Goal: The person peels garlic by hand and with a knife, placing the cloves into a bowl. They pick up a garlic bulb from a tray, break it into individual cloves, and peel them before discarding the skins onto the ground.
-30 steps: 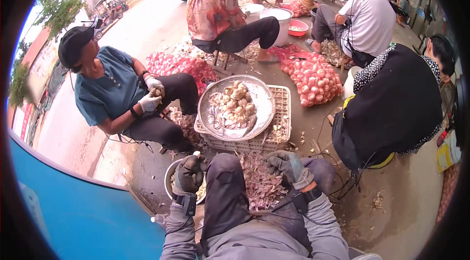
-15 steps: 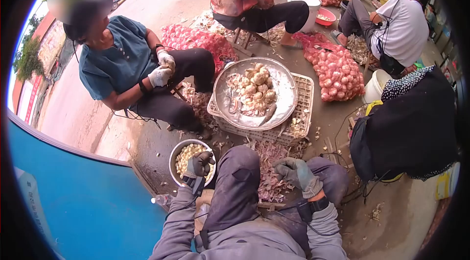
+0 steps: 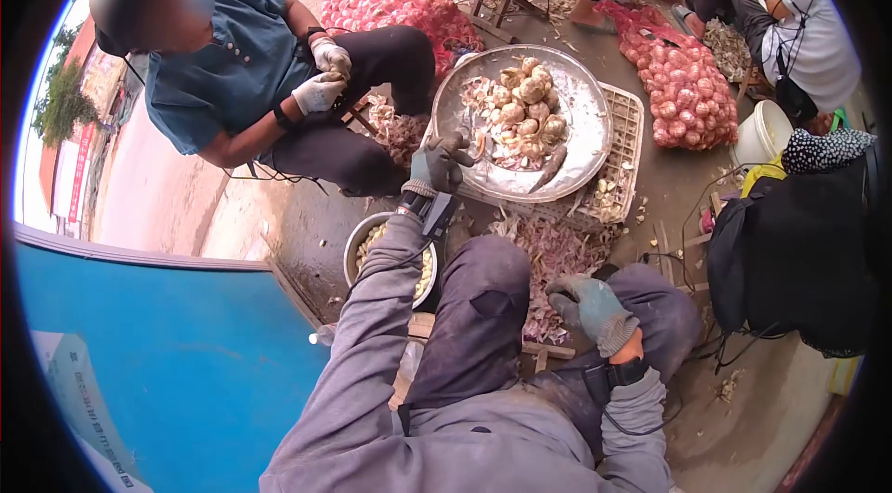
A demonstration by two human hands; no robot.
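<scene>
My left hand (image 3: 439, 165), in a grey-green glove, reaches out to the near left rim of a round metal basin (image 3: 444, 112). Its fingers are partly apart, with nothing seen in them. Whole garlic bulbs (image 3: 530, 103) are heaped in the basin among loose skins, and a dark, long tool (image 3: 550, 168) lies on its right side. Over my right knee, my right hand (image 3: 595, 304), gloved too, has its fingers curled together; I cannot tell what is in them. Below my left forearm stands a metal bowl (image 3: 351, 261) of peeled garlic cloves (image 3: 372, 242), partly covered by the sleeve.
A plastic crate (image 3: 624, 144) supports the basin. Garlic skins (image 3: 548, 261) litter the ground between my knees. A person (image 3: 237, 65) in white gloves sits across to the left. Red net sacks of garlic (image 3: 683, 89) lie behind. A blue panel (image 3: 167, 335) borders my left, a black-draped seat (image 3: 790, 251) my right.
My left hand has moved from above the bowl of cloves up and forward to the basin's rim. My right hand stays over the knee. The whole view has shifted with the head.
</scene>
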